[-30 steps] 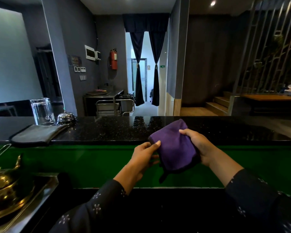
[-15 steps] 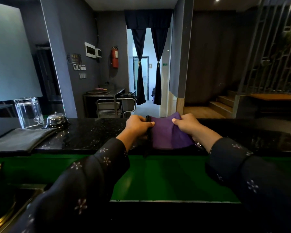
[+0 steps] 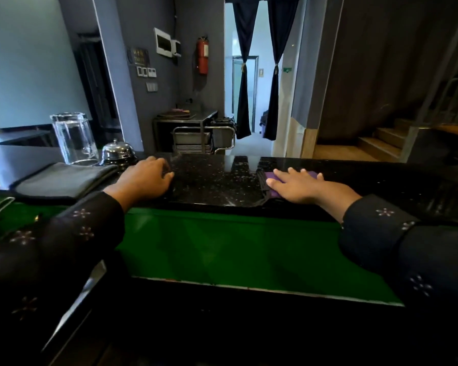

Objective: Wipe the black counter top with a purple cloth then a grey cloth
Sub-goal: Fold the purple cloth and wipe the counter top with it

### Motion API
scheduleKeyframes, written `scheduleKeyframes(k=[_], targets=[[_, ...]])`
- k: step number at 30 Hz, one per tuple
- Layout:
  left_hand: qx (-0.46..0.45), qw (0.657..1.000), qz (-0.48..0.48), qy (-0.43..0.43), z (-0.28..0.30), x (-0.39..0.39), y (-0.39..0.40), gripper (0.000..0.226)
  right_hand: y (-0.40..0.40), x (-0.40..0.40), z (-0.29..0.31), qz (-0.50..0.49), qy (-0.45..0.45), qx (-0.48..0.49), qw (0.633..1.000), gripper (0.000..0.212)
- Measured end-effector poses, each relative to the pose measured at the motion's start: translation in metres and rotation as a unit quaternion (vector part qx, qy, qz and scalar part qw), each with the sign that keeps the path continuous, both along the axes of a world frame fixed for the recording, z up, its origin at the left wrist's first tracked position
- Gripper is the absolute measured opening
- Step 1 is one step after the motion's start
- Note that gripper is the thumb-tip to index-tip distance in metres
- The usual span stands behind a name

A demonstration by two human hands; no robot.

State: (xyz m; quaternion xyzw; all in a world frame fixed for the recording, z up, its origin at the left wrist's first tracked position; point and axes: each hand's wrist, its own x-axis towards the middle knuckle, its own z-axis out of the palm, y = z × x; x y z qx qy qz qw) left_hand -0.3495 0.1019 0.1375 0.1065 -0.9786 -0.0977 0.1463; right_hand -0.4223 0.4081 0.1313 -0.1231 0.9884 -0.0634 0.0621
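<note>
Lying folded at the left of the black counter [image 3: 212, 180] was the grey cloth [image 3: 61, 179] (a glass [image 3: 74, 138] and bell [image 3: 118, 151] just behind it); beside it the left hand [image 3: 143, 179] rested empty, fingers loosely curved, while the right hand [image 3: 299, 184] pressed flat, fingers spread, on the purple cloth [image 3: 271, 184].

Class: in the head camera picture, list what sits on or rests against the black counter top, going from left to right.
Grey cloth → glass → bell → left hand → purple cloth → right hand, pressed flat on that cloth.
</note>
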Motion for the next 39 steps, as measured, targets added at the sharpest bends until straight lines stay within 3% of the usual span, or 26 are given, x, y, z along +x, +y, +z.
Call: scheduleKeyframes(k=[4,10,14,17,23,29,36,39], targets=[[0.046,0.999,0.024,0.014,-0.019,0.006,-0.017,0.038,-0.060,0.003,0.000,-0.001,0.007,0.007,1.000,0.070],[0.029,0.999,0.024,-0.001,-0.024,-0.002,-0.026,0.042,-0.169,0.032,-0.004,0.130,0.026,-0.012,0.991,0.068],[0.021,0.999,0.021,-0.017,-0.022,-0.001,-0.027,0.046,-0.157,0.028,-0.002,0.145,0.005,-0.033,0.989,0.066],[0.018,1.000,0.016,-0.016,-0.021,0.002,-0.026,0.047,-0.105,0.010,-0.004,0.094,0.020,-0.022,0.995,0.066],[0.017,0.999,0.027,-0.018,-0.021,0.005,-0.019,0.049,0.029,-0.018,-0.004,-0.118,0.022,0.017,0.993,0.066],[0.019,0.999,0.032,-0.012,-0.021,0.005,-0.015,0.051,0.011,-0.007,-0.001,-0.193,0.009,0.021,0.981,0.068],[0.016,0.999,0.026,-0.014,-0.020,0.004,-0.018,0.051,-0.132,0.030,-0.006,0.012,0.040,-0.011,0.999,0.068],[0.020,0.999,0.025,-0.019,-0.021,0.004,-0.022,0.052,-0.158,0.043,-0.006,0.069,0.023,-0.025,0.997,0.066]])
